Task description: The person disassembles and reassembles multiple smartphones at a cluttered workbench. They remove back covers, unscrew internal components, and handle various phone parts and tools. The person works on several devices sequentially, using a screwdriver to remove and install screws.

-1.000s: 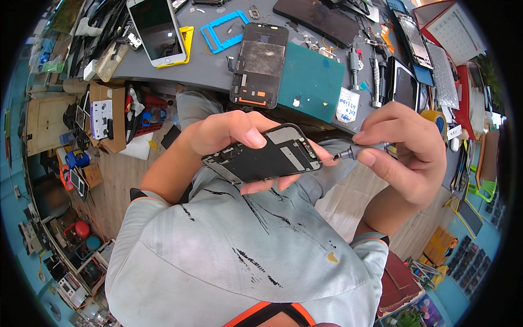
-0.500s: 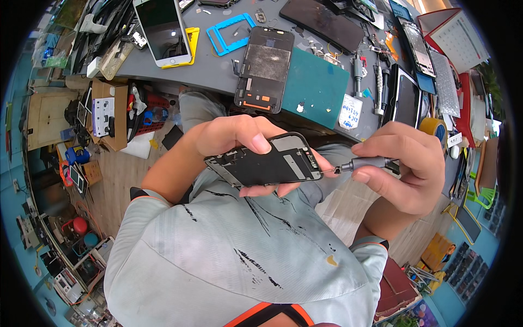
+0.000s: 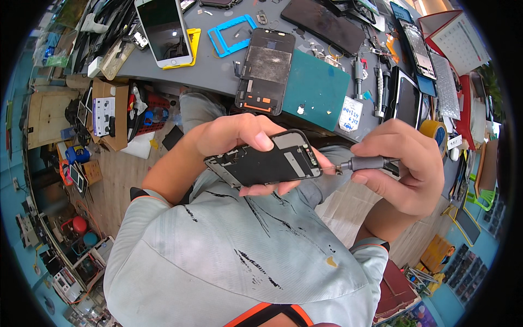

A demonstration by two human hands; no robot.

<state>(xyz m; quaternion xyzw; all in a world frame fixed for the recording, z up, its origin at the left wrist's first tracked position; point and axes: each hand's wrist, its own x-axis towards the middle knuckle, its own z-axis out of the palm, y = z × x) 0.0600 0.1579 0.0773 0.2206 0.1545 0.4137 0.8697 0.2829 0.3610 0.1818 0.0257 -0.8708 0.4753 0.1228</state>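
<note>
My left hand (image 3: 231,135) is closed round a phone screen assembly (image 3: 261,166), its black and silver inner side tilted up. The thumb presses on the upper edge, and fingers support it from beneath. Between the thumb and fingers of my right hand (image 3: 417,171) is a small grey screwdriver (image 3: 366,163). Its thin shaft points left and reaches the screen's right end, beside my left fingertip. Something small and dark sits on the shaft near the handle; its kind is too small to make out. Whether the tip touches the screen I cannot tell.
Beyond my hands, another phone screen (image 3: 267,68) lies on the grey table (image 3: 212,76) beside a green mat (image 3: 316,90). A white phone (image 3: 166,32), a blue frame (image 3: 231,35) and a dark phone panel (image 3: 322,24) are farther back. Yellow tape (image 3: 433,129) stands at the right.
The screwdriver has turned a little, and the small dark piece on its shaft looks different. The screen's upper right corner has shifted slightly. Both hands keep their grip.
</note>
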